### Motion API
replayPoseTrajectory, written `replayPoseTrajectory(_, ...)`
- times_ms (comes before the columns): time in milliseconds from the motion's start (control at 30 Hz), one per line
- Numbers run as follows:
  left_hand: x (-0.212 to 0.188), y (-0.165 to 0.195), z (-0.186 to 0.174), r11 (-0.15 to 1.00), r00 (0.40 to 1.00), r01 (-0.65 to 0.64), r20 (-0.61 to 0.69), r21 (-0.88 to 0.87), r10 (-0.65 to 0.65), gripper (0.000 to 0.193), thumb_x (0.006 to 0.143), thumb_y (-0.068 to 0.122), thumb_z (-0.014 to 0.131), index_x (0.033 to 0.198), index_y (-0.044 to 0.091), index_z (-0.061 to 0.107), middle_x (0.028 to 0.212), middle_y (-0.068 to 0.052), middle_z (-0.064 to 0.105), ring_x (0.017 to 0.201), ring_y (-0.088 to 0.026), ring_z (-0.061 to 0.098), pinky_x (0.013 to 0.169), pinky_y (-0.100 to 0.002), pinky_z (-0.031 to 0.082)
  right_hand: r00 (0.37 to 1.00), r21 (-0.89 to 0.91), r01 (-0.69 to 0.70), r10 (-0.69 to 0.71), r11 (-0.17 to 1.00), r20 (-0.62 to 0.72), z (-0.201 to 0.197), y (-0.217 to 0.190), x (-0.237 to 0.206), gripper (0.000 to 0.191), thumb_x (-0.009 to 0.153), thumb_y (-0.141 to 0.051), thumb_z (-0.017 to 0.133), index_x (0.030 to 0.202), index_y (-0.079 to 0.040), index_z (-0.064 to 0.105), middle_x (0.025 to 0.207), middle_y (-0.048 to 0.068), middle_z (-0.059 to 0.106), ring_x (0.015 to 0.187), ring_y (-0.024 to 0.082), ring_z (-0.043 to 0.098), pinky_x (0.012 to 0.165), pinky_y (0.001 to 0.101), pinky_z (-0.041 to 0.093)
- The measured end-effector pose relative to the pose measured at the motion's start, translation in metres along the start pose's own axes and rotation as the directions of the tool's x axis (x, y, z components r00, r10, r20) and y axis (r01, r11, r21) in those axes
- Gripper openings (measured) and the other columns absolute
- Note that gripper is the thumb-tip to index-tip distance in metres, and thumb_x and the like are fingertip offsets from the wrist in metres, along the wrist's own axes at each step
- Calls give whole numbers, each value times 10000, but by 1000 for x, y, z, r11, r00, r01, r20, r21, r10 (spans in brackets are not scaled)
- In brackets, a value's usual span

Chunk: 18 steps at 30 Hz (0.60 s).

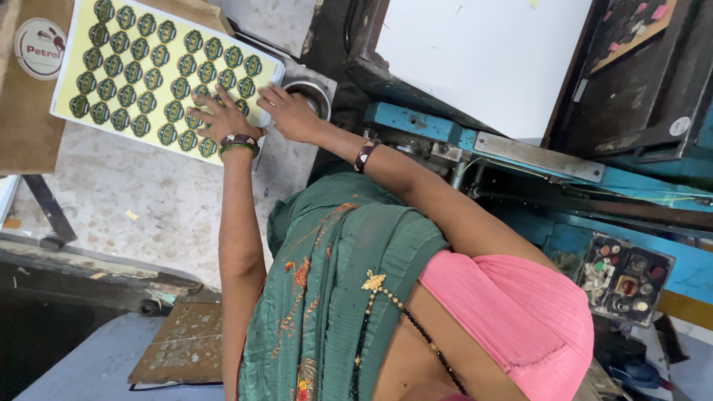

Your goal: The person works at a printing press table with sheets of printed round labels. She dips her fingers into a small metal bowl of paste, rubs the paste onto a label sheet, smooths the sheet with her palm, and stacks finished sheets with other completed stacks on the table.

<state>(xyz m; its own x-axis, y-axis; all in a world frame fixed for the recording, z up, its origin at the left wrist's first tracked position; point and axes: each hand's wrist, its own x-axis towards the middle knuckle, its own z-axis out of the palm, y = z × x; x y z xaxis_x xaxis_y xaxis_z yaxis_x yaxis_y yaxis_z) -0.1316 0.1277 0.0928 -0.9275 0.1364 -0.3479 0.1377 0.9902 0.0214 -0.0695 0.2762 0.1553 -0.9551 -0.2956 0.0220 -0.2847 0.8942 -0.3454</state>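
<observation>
Brown cardboard (22,104) lies at the far left, with a round printed sticker on it. Next to it, overlapping its edge, a yellow sheet of round green labels (148,67) lies flat on the pale, speckled desk (134,200). The sheet's long axis runs from upper left to lower right in the view, its lower-right corner pointing toward a round metal cup (310,93) set in the desk. One hand (219,111), banded at the wrist with a dark and a green bangle, rests on the sheet's near edge with fingers spread flat, gripping nothing. Just beside it, the other hand (288,111) presses on the sheet's right-hand corner, fingers extended and also open; which is left and which right is not sure from this turned view. Further right stands a blue machine (520,160) carrying a white board (483,59), and lower right a panel of small buttons (624,278).
</observation>
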Motion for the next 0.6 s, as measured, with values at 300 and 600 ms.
replayPoseTrajectory(300,-4,-3,-3,1000,1000,-7,4,-5,7,1475,546,673,936,1653,127,128,1620,-343,115,1443,-647,165,986,-776,412,1000,33,-21,20,999,6,2,-2,1,684,777,-252,848,1344,-93,500,1489,137,430,1430,362,382,896,563,513)
replayPoseTrajectory(600,-5,-2,-6,1000,1000,-2,5,7,2,1479,540,695,929,1649,125,134,1618,-347,126,1445,-638,174,991,-778,411,999,43,-24,23,999,30,1,-1,1,702,772,-257,853,1349,-88,491,1500,142,421,1449,368,363,903,568,510)
